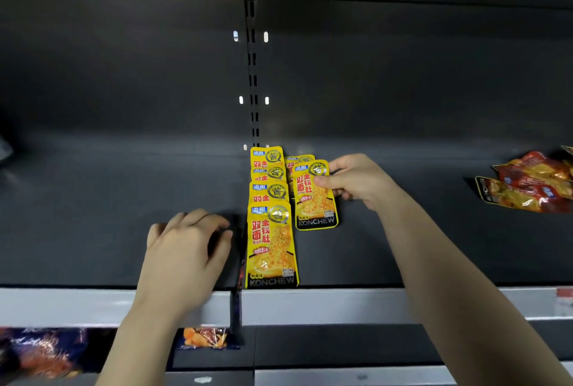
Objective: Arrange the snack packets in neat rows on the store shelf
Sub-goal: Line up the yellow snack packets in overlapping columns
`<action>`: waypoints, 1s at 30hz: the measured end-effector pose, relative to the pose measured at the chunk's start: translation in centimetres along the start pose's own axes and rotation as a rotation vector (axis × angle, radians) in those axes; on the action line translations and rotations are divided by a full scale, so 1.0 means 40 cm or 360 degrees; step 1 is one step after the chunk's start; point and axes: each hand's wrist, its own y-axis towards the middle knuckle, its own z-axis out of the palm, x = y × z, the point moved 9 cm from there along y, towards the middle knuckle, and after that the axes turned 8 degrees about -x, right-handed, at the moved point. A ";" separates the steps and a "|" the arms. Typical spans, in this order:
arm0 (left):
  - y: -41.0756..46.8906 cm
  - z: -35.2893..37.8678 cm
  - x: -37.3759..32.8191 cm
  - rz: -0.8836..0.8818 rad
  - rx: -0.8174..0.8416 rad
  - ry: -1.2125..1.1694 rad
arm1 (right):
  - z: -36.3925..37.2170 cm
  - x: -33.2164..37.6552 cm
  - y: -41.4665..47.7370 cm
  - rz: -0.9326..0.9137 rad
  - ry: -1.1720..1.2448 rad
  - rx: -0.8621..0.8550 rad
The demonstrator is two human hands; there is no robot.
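We see the left hand (186, 249) resting on the dark shelf (93, 199), fingers loosely bent and holding nothing. Just to its right, past a thin black divider (235, 261), a row of yellow snack packets (271, 240) overlaps from the shelf's front edge toward the back. Further right, the right hand (356, 181) pinches a single yellow packet (314, 199) near its top, thumb on the printed face, just beside that row. Well to this hand's right lies a loose heap of red packets (533, 184).

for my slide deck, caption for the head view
The right hand pinches a yellow packet beside the row of packets on the shelf.
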 end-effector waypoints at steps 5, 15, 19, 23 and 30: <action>-0.002 0.001 0.000 -0.0012 -0.0008 0.0003 | 0.015 -0.002 0.002 0.0014 0.0089 0.0034; -0.005 -0.003 -0.004 -0.0020 -0.0010 0.0000 | 0.008 -0.004 0.024 -0.0141 -0.0085 -0.0182; -0.007 -0.002 -0.004 -0.0016 -0.0011 0.0005 | 0.012 -0.009 0.028 -0.0165 -0.0199 -0.0208; -0.009 -0.003 -0.005 -0.0012 -0.0012 0.0021 | 0.017 -0.008 0.031 -0.0196 -0.0257 -0.0252; -0.012 -0.008 -0.007 -0.0005 -0.0013 0.0020 | 0.010 -0.009 0.028 -0.0168 -0.0342 -0.0297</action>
